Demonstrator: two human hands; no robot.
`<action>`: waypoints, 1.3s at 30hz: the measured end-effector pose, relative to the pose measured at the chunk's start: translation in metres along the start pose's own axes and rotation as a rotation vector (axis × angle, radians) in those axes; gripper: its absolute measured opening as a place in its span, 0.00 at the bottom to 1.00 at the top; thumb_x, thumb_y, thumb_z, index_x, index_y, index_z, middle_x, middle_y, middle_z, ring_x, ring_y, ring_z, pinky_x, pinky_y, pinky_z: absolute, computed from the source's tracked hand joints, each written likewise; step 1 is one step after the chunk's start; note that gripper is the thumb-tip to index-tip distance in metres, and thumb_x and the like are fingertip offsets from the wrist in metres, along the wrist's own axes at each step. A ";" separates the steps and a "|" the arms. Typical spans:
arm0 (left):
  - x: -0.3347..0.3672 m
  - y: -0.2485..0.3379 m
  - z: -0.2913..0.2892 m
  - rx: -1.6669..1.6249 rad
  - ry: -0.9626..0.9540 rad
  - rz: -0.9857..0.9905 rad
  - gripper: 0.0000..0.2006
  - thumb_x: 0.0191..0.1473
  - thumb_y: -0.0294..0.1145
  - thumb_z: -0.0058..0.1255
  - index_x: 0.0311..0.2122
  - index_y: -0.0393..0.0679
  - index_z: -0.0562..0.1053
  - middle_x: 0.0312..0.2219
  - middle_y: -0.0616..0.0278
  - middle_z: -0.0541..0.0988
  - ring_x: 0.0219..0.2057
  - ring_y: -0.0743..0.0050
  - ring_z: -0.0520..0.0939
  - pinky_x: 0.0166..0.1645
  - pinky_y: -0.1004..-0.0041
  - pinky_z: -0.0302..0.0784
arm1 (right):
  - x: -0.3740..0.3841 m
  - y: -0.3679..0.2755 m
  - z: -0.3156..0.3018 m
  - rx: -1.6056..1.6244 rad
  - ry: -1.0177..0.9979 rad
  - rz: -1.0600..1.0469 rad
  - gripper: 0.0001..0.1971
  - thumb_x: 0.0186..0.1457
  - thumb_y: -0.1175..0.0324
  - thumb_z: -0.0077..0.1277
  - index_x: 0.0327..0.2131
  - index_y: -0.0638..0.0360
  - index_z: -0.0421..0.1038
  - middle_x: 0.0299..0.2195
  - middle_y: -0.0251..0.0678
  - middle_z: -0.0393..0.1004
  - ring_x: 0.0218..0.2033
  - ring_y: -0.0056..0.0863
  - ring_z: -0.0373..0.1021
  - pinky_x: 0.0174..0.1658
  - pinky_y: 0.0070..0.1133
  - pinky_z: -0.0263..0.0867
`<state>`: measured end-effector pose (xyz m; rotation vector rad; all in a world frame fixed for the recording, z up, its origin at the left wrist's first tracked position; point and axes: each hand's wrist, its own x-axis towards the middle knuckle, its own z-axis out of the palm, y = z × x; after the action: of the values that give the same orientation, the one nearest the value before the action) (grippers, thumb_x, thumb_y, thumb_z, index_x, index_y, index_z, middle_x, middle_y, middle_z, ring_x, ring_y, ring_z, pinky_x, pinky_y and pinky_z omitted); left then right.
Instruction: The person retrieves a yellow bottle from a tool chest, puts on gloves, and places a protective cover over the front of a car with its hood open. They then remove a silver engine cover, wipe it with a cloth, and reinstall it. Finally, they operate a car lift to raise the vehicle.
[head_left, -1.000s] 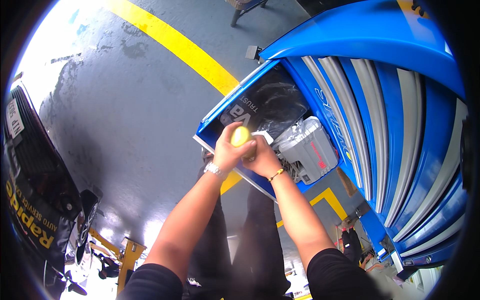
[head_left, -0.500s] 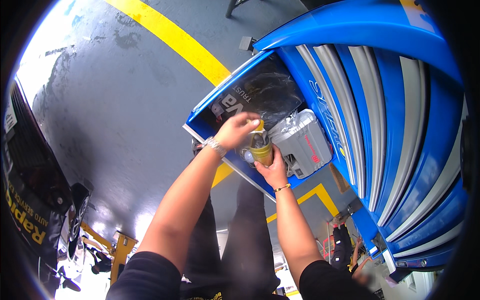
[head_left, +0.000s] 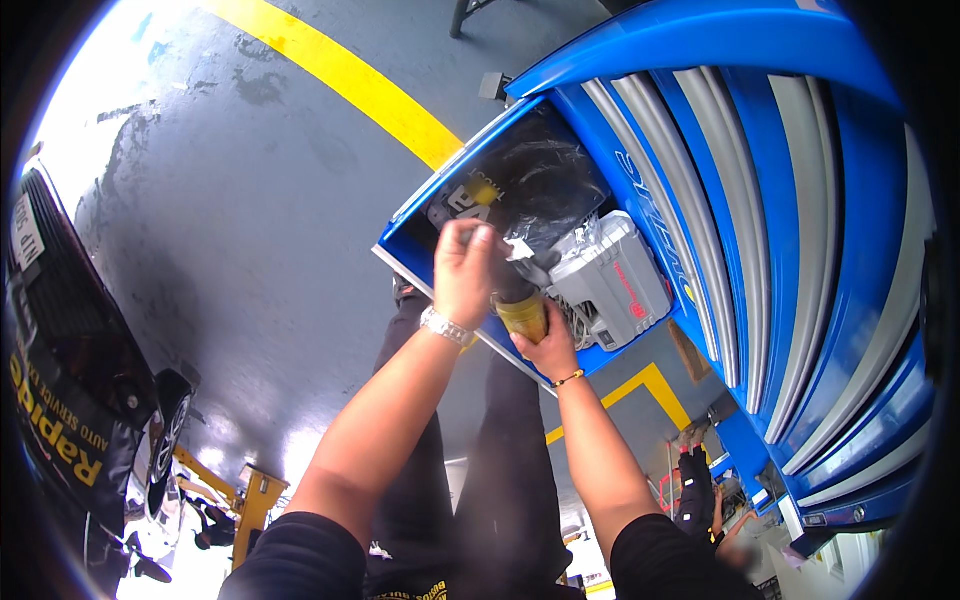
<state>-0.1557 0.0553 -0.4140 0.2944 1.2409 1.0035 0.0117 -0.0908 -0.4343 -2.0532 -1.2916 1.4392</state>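
Observation:
My right hand (head_left: 552, 345) is wrapped round a yellowish, see-through container (head_left: 524, 318), held tilted over the open drawer's near side. Dark contents show at its mouth. Just above that mouth, my left hand (head_left: 466, 272) is closed with the fingers curled, and motion smears its fingertips. Something dark lies between this hand and the container, but I cannot make out what it is. Beyond the left fingers is a blurred yellow spot (head_left: 483, 190); whether the hand holds it cannot be told.
The blue drawer (head_left: 412, 206) holds a black plastic-wrapped package (head_left: 545, 185) and a grey hard case (head_left: 622, 285). A blue tool cabinet (head_left: 745, 230) with silver drawer handles rises at right. A covered car front (head_left: 75, 390) stands left. Another person (head_left: 693, 490) is at lower right.
My left hand has moved left and turned, its fingers now curled above the container. The yellow piece near its fingertips has shifted up and left. My right hand still holds the container.

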 end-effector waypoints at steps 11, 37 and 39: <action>0.105 -0.005 -0.051 1.256 -0.090 -0.218 0.18 0.53 0.43 0.56 0.42 0.39 0.77 0.37 0.49 0.83 0.39 0.54 0.83 0.46 0.62 0.77 | 0.007 0.037 -0.012 -0.094 0.065 -0.088 0.37 0.40 0.65 0.68 0.55 0.58 0.63 0.51 0.45 0.68 0.52 0.45 0.66 0.55 0.35 0.65; 0.118 -0.119 -0.080 1.188 -0.453 -0.125 0.40 0.43 0.30 0.58 0.65 0.41 0.58 0.56 0.41 0.70 0.59 0.51 0.70 0.62 0.67 0.65 | 0.170 -0.041 0.000 -0.753 -0.419 0.336 0.47 0.48 0.51 0.53 0.69 0.47 0.41 0.52 0.54 0.72 0.52 0.48 0.71 0.56 0.35 0.66; 0.121 -0.107 -0.057 1.130 -0.534 -0.221 0.40 0.43 0.30 0.58 0.64 0.39 0.58 0.57 0.41 0.70 0.59 0.51 0.70 0.63 0.68 0.65 | 0.172 -0.030 -0.007 -0.696 -0.452 0.350 0.49 0.47 0.52 0.54 0.70 0.46 0.39 0.53 0.56 0.71 0.53 0.49 0.70 0.57 0.34 0.64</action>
<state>-0.1576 0.0698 -0.5848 1.1807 1.1842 -0.0800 0.0171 0.0661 -0.5102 -2.5813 -1.8960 1.8785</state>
